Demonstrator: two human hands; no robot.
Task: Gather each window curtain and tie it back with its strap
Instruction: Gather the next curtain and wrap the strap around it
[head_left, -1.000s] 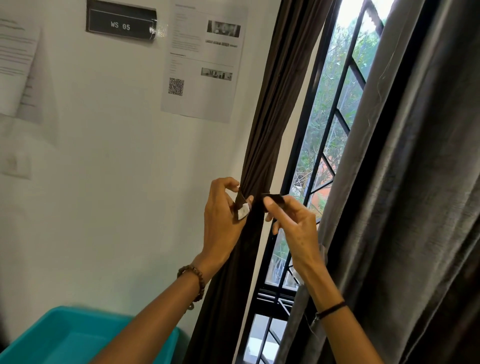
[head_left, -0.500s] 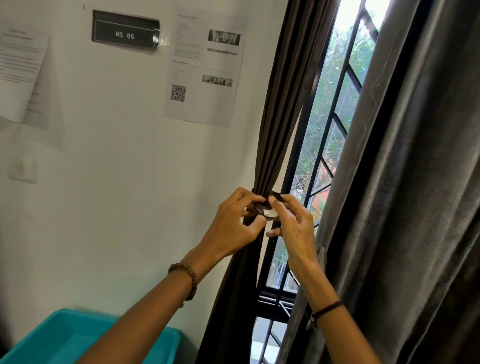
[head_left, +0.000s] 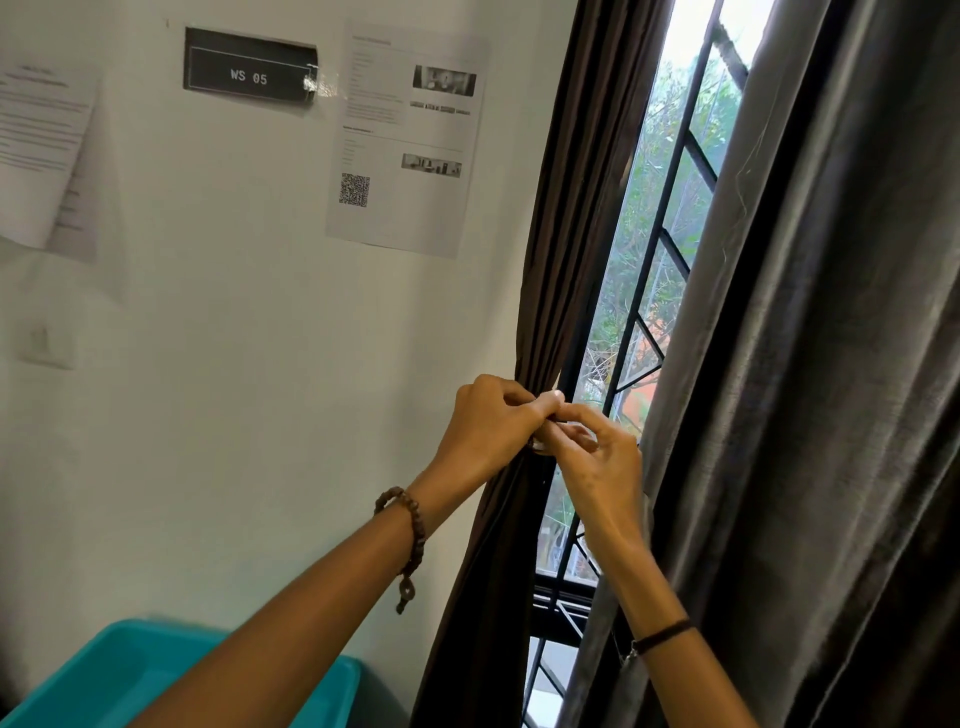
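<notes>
Curtain on the left (head_left: 566, 218), the dark brown one, is bunched into a narrow column against the wall edge, and both hands meet right at its waist. Left hand (head_left: 485, 426) pinches in from the wall side, right hand (head_left: 597, 457) from the window side, fingertips touching over the strap (head_left: 544, 441), of which only a sliver peeks out between them. Looks like the ends are being pressed together, though whether they have caught I cannot tell.

So, by my reading, this panel is nearly tied. The grey curtain (head_left: 810, 364) on the right hangs loose with no strap showing on it; that one looks untouched.

Room is tight: black window grille (head_left: 670, 244) just behind the knuckles, white wall (head_left: 234, 389) close at the left, teal bin (head_left: 156, 670) below the left forearm, well clear of the hands.
</notes>
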